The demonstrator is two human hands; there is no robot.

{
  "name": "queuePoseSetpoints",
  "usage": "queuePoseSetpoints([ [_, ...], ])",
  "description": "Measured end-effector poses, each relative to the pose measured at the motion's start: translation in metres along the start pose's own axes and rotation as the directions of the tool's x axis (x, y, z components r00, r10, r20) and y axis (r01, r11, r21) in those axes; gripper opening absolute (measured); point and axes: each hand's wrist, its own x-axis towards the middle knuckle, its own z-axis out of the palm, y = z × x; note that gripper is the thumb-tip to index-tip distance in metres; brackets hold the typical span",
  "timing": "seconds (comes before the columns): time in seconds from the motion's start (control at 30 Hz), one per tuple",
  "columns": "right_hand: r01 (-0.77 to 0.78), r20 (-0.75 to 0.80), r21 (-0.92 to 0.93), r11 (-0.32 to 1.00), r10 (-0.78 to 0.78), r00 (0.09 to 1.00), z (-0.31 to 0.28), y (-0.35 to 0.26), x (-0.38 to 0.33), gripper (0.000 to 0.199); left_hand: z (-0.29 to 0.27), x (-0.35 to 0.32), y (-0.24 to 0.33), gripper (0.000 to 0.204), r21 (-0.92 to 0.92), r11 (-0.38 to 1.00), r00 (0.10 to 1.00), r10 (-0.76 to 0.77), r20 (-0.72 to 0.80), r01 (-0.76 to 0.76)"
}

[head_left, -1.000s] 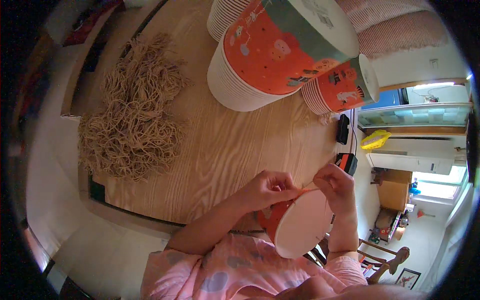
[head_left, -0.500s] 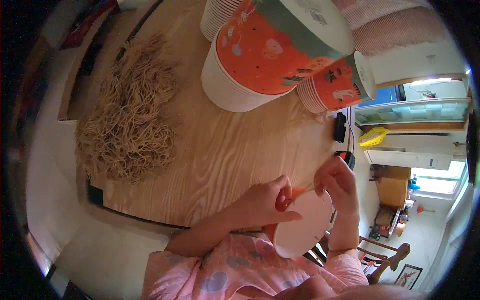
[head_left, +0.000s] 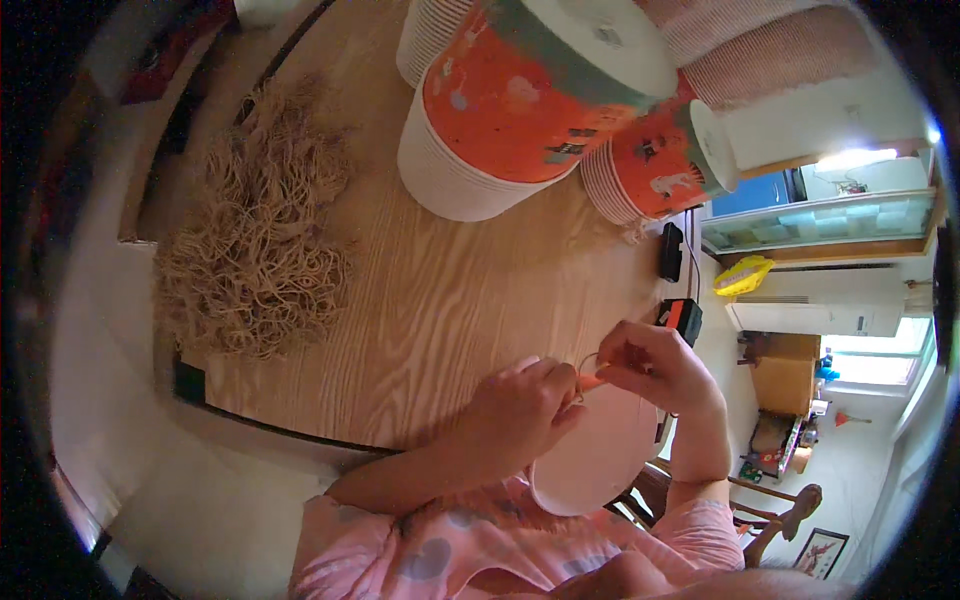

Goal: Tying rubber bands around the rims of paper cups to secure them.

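A paper bucket [head_left: 600, 450] rests against my body with its pale round base facing up. My left hand [head_left: 525, 405] is closed at the bucket's far edge, with thumb and fingertips pinched together there. Just across from it, my right hand [head_left: 655, 368] is closed in a pinch on a thin cord [head_left: 588, 362], which curves in a small loop between the two hands. A bit of orange shows between the fingertips; whether it is the bucket's wall cannot be made out. To the left, a tangled heap of beige cords [head_left: 260, 230] lies on the table.
A tall stack of orange, green and white paper buckets [head_left: 500, 130] stands upside down at the back of the wooden table [head_left: 430, 320]. Behind it is a smaller stack [head_left: 655, 165]. A black device [head_left: 671, 252] and a black-and-orange box [head_left: 680, 320] lie near the right edge.
My left thumb has come off the bucket's base and curled in against the fingers. My right hand has shifted slightly up and left, and the cord now forms a loop.
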Motion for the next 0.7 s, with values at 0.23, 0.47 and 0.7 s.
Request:
queuePoseSetpoints([
  [0.23, -0.002, -0.109, -0.101, 0.995, -0.009, 0.994, 0.0, 0.012, -0.029, 0.012, 0.0, -0.01, 0.025, 0.02, 0.237, 0.965, 0.991, 0.127, -0.034, -0.116],
  [0.47, 0.086, -0.139, 0.02, 0.996, -0.083, 0.987, 0.022, 0.007, -0.072, 0.011, 0.012, -0.034, 0.056, 0.015, 0.429, 0.847, 0.941, 0.338, 0.022, -0.314],
  [0.7, 0.318, -0.499, 0.191, 0.929, -0.188, 0.846, 0.078, 0.048, -0.106, 0.008, 0.026, -0.061, 0.072, 0.017, 0.385, 0.84, 0.917, 0.398, 0.04, -0.382],
])
